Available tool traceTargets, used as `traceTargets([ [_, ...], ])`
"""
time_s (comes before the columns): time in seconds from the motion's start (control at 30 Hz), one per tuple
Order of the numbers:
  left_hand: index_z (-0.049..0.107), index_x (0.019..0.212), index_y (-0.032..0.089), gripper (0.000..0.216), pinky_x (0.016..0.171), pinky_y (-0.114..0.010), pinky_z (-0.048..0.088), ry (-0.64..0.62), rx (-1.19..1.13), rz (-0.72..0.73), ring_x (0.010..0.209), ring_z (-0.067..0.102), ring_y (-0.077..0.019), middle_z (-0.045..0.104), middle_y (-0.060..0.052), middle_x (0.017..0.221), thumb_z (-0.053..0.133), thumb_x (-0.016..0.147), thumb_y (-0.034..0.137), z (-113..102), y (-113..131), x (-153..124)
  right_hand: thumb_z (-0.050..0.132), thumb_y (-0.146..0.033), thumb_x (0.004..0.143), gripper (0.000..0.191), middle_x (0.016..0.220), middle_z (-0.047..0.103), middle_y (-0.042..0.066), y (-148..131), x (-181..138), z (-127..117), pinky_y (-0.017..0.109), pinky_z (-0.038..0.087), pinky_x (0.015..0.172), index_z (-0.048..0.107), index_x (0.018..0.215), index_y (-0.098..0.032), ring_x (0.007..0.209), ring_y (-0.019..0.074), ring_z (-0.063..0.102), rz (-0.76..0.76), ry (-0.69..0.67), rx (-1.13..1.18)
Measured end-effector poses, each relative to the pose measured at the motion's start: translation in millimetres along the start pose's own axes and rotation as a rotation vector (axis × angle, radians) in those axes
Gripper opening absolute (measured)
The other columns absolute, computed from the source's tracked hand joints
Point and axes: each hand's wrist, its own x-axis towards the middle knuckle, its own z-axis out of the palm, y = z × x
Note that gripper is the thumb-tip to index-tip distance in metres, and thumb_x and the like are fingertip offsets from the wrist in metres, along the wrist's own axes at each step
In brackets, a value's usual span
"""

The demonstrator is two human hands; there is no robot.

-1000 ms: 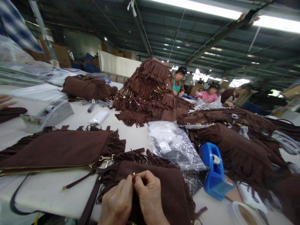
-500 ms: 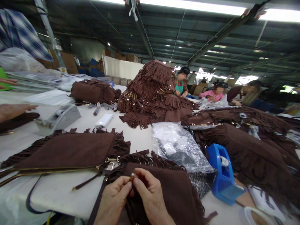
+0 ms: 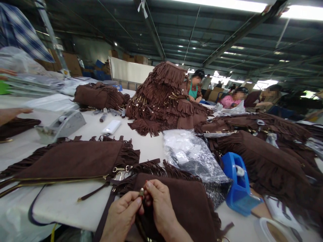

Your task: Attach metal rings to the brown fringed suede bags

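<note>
My left hand [image 3: 122, 216] and my right hand [image 3: 158, 205] meet at the front edge of the table over a brown suede fringed bag [image 3: 186, 205]. Both pinch a small gold metal fitting [image 3: 141, 192] at the bag's top edge between thumb and fingertips. A dark strap [image 3: 102, 218] hangs down from the bag beside my left wrist. To the left lies another flat brown fringed bag [image 3: 73, 159] with a gold zipper and clasp.
A blue tape dispenser [image 3: 238, 186] and a crumpled plastic bag [image 3: 191, 154] lie right of my hands. A tall pile of fringed bags [image 3: 164, 97] stands mid-table, more at right. A white phone [image 3: 111, 127] and clear dispenser [image 3: 62, 125] sit left. Another person's hand [image 3: 12, 112] reaches in; workers sit beyond.
My fingers have shifted slightly on the metal fitting, which stays pinched at the bag's edge. The view has wobbled a little. The other person's hand at left has moved.
</note>
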Motion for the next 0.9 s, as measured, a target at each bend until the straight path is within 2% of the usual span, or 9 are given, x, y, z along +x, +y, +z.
traceTargets([
  [0.13,0.061,0.068,0.013,0.033,0.040,-0.019,0.006,-0.048,0.019,-0.016,0.035,0.022,0.0003,0.057,0.001,0.054,0.067,0.064,0.045,-7.2,1.0,1.2,0.066,-0.038,0.064,0.027,0.058,0.056,-0.002,-3.6,-5.6,-4.6,0.018,0.031,0.049,0.062,0.069,-0.012,0.051,0.0058,0.042,-0.015,-0.044,-0.035],
  [0.37,0.058,0.060,0.013,0.038,0.039,-0.019,0.007,-0.162,-0.085,-0.078,0.031,0.020,0.0028,0.056,0.002,0.052,0.071,0.060,0.048,-17.2,3.1,5.8,0.067,-0.027,0.058,0.015,0.051,0.055,-0.003,-11.1,-7.6,-1.7,0.020,0.029,0.050,0.066,0.062,-0.013,0.049,0.0059,0.039,0.007,-0.085,-0.073],
  [0.5,0.059,0.062,0.013,0.036,0.038,-0.017,0.009,-0.133,-0.088,-0.075,0.031,0.021,0.0025,0.056,0.003,0.051,0.072,0.060,0.047,-16.1,2.2,6.1,0.067,-0.026,0.057,0.013,0.052,0.057,-0.002,-10.1,-7.0,-1.1,0.021,0.030,0.052,0.067,0.059,-0.013,0.050,0.0069,0.041,0.011,-0.073,-0.083],
  [0.63,0.062,0.065,0.014,0.037,0.037,-0.018,0.006,-0.076,-0.020,-0.061,0.031,0.018,0.0014,0.054,0.002,0.049,0.071,0.059,0.049,-16.8,-8.9,10.4,0.066,-0.026,0.057,0.013,0.053,0.057,-0.002,-10.4,-9.4,-3.3,0.022,0.031,0.053,0.067,0.059,-0.013,0.050,0.0071,0.041,0.007,-0.061,-0.125],
  [0.8,0.063,0.064,0.014,0.040,0.044,-0.018,0.027,-0.054,0.063,0.053,0.043,0.037,-0.0063,0.050,0.002,0.047,0.068,0.060,0.053,-16.5,-23.4,12.6,0.062,-0.031,0.058,0.017,0.052,0.052,-0.003,-13.1,-8.2,-3.5,0.022,0.029,0.051,0.061,0.059,-0.014,0.050,0.0074,0.038,-0.001,-0.089,-0.203],
  [0.9,0.067,0.072,0.019,0.031,0.055,-0.025,0.042,0.043,0.244,0.239,0.055,0.052,-0.0149,0.059,-0.001,0.057,0.060,0.070,0.050,-15.7,-29.8,5.1,0.058,-0.039,0.060,0.024,0.051,0.046,-0.003,-9.3,-6.5,-6.7,0.024,0.028,0.050,0.057,0.057,-0.016,0.049,0.0086,0.035,-0.005,-0.139,-0.287],
])
